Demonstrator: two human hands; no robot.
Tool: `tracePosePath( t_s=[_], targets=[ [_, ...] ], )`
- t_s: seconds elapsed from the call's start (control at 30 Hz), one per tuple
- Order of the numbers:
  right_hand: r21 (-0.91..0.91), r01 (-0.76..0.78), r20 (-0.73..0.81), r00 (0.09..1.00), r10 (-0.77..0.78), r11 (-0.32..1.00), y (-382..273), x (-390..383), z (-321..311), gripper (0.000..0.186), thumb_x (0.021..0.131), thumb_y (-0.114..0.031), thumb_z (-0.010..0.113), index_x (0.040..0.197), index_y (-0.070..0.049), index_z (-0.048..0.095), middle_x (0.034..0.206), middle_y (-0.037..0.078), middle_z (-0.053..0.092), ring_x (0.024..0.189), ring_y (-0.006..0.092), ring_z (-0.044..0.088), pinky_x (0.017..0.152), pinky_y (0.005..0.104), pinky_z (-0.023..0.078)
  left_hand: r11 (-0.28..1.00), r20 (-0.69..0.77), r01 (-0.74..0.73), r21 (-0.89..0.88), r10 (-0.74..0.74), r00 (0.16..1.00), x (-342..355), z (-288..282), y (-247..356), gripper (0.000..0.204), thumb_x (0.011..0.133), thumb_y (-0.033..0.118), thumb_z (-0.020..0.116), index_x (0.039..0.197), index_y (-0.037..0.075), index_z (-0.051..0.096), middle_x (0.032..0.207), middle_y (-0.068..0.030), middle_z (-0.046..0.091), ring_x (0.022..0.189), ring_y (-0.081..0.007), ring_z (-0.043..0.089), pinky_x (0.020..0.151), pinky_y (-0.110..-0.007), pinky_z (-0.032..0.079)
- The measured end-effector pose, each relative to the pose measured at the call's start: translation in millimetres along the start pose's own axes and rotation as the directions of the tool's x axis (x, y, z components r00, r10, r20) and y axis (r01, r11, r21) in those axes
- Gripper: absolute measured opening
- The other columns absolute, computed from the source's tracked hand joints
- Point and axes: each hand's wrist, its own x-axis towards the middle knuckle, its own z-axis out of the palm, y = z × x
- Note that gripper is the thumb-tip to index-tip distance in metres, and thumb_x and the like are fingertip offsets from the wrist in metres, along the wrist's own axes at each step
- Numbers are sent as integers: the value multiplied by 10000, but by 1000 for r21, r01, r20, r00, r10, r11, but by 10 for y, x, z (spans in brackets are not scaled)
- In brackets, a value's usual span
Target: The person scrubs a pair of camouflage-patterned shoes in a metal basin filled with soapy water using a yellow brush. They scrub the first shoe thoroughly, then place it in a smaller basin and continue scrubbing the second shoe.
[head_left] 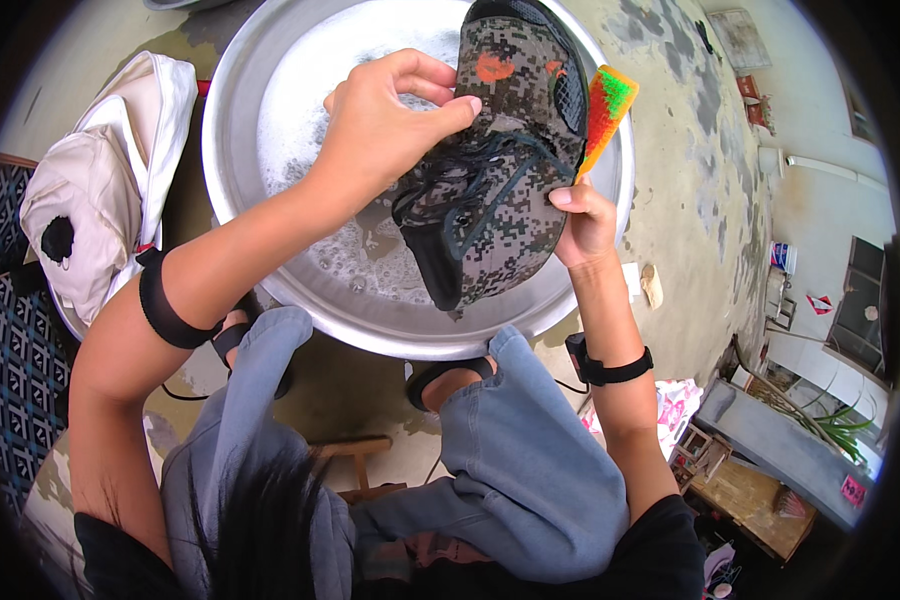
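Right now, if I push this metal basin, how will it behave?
The metal basin likely feels heavy, given the sudsy water inside. It should stay stiff, judging by its metal wall, and its broad shape probably resists tipping.

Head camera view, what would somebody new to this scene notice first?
Probably the pixel-camouflage fabric item with an orange-red mark, held over a big metal basin of suds, the left hand at its upper left and the right hand gripping its right edge. Next, the bright orange and green brush just above the right hand, then the cream-coloured bag left of the basin.
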Motion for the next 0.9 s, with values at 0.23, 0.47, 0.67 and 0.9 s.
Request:
tracePosePath(
  t_s=[0.23, 0.47, 0.67, 0.9],
  targets=[
    [-7, 8, -2, 1000, -9, 1000, 10, -8, 39, 876, 716, 7, 614, 1567, 36, 409, 1458, 186, 612, 1305, 311, 634, 1146, 430, 489, 999, -25, 4, 47, -3, 1000, 20, -25, -53, 467, 779, 434, 906, 1033, 60, 786, 943, -79, 822, 877, -186, 762, 964, -357, 536],
    [-14, -9, -5, 1000, 9, 1000, 17, -15, 54, 856, 718, 25, 610, 1553, 42, 423, 1440, 179, 623, 1289, 301, 643, 1138, 421, 494, 995, -17, 3, 98, -1, 1000, 13, -60, -66, 427, 791, 413, 892, 994, 53, 785, 908, -72, 819, 859, -189, 747, 1021, -380, 491],
    [-12, 5, -9, 1000, -5, 1000, 25, -18, 55, 850, 718, 31, 608, 1549, 41, 427, 1431, 173, 627, 1273, 290, 651, 1126, 414, 503, 995, -15, 5, 98, -4, 1000, 12, -64, -70, 393, 801, 394, 880, 971, 53, 787, 876, -63, 817, 852, -186, 726, 1077, -379, 415],
    [-15, 2, -11, 1000, -2, 1000, 27, -20, 89, 854, 710, 38, 600, 1547, 39, 432, 1431, 170, 628, 1266, 277, 655, 1120, 407, 506, 996, -24, 21, 82, -19, 1000, 5, -57, -72, 374, 803, 363, 875, 961, 39, 779, 845, -67, 810, 850, -177, 717, 1081, -356, 398]
  ],
)
